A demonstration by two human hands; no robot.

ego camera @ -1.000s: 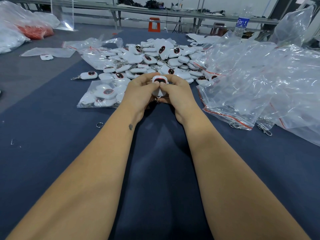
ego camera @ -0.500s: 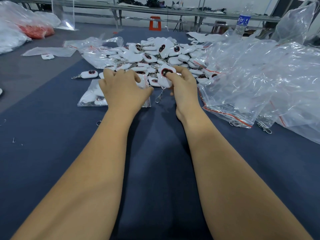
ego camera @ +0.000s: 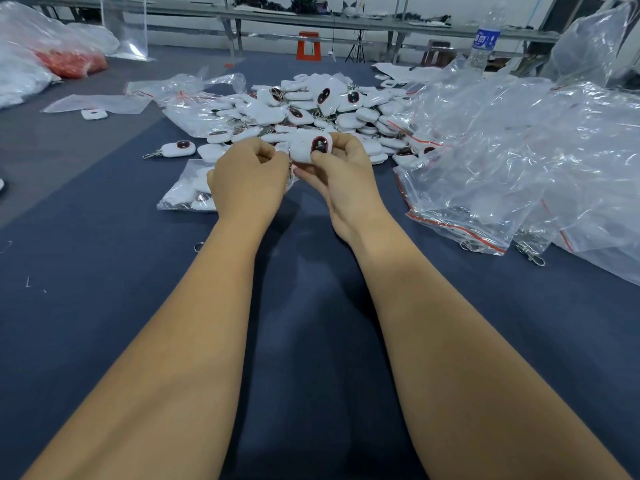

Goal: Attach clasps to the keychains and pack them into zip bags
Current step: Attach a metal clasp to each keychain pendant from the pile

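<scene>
Dark blue cloth covers the table; above it the left hand curls at the near end of a white keychain, which the right hand pinches. What the left fingertips hold is hidden, so the clasp probably goes on best with the keychain held still, just short of the keychain pile.

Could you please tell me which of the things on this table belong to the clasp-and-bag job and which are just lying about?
Part of the job:
- white keychain, held by both hands: left hand, right hand
- keychain pile
- part-filled zip bag
- empty zip bags
- loose clasp

Lying about:
- water bottle
- bag of red items
- orange stool
</scene>
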